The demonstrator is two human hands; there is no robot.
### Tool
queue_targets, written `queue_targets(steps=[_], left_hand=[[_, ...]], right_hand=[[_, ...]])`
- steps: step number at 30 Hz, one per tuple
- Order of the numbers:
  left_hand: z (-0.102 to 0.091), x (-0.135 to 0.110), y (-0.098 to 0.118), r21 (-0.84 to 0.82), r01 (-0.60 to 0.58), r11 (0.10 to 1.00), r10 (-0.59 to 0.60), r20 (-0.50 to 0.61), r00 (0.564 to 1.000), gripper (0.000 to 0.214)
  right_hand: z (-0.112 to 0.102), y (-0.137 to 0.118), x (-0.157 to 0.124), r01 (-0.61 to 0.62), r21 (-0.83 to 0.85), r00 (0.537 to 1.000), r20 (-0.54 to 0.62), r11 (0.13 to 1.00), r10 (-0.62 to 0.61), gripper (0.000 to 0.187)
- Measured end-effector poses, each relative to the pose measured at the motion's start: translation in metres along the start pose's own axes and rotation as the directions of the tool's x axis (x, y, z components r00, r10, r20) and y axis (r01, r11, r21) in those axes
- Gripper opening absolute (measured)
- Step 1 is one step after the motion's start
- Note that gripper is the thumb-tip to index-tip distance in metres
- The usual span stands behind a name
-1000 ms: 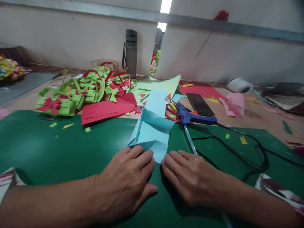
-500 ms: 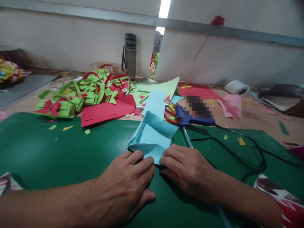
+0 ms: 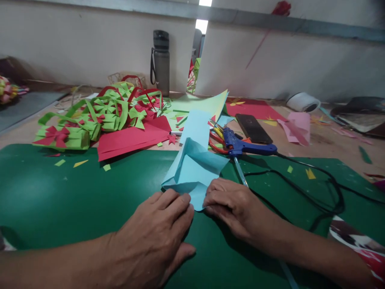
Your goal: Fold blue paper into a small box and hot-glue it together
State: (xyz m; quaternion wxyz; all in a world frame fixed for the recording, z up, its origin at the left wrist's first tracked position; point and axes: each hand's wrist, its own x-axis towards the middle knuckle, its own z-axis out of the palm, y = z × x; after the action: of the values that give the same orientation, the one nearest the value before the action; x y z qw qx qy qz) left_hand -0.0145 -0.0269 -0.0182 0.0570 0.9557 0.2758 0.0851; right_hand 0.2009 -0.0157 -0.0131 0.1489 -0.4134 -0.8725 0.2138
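Note:
A partly folded sheet of light blue paper point(image 3: 195, 170) lies on the green mat point(image 3: 99, 200), with creased flaps standing up around its middle and a long strip running away from me. My left hand point(image 3: 162, 228) rests on its near left edge, fingers stretched and thumb apart. At the near right corner, my right hand point(image 3: 234, 204) pinches the paper's edge between thumb and fingers. Just beyond that hand lies a blue glue gun point(image 3: 240, 146), a clear glue stick point(image 3: 240, 170) poking out of it towards me.
Small green paper bags point(image 3: 66, 138) with red bows pile up at the left, behind red sheets point(image 3: 135, 138). A dark bottle point(image 3: 162, 64) stands against the wall. A phone point(image 3: 253, 128) lies behind the glue gun, whose black cable point(image 3: 327, 178) loops rightward. Paper scraps dot the mat.
The view has shifted slightly. My right hand has drawn its fingertips together on the paper's near corner; my left hand stays almost in place at the near edge.

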Motion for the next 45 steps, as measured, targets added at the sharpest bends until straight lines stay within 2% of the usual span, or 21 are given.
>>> queue_targets(steps=[14, 28, 39, 45], left_hand=[[0.0, -0.001, -0.002, -0.033, -0.004, 0.999, 0.006, 0.063, 0.998, 0.035], [0.0, 0.001, -0.002, -0.08, 0.01, 0.997, -0.003, 0.087, 0.996, 0.032], [0.002, 0.001, -0.002, -0.05, -0.017, 0.999, 0.022, 0.099, 0.995, 0.035], [0.002, 0.0, -0.002, -0.02, -0.038, 0.999, 0.039, 0.079, 0.996, 0.046]], right_hand=[[0.003, -0.009, 0.006, -0.164, -0.16, 0.986, -0.013, 0.973, 0.164, 0.02], [0.003, -0.012, 0.009, -0.182, -0.233, 0.983, -0.027, 0.955, 0.18, 0.022], [0.003, -0.014, 0.011, -0.19, -0.284, 0.982, -0.034, 0.94, 0.188, 0.021], [0.004, -0.013, 0.011, -0.19, -0.288, 0.981, -0.026, 0.939, 0.191, 0.021]])
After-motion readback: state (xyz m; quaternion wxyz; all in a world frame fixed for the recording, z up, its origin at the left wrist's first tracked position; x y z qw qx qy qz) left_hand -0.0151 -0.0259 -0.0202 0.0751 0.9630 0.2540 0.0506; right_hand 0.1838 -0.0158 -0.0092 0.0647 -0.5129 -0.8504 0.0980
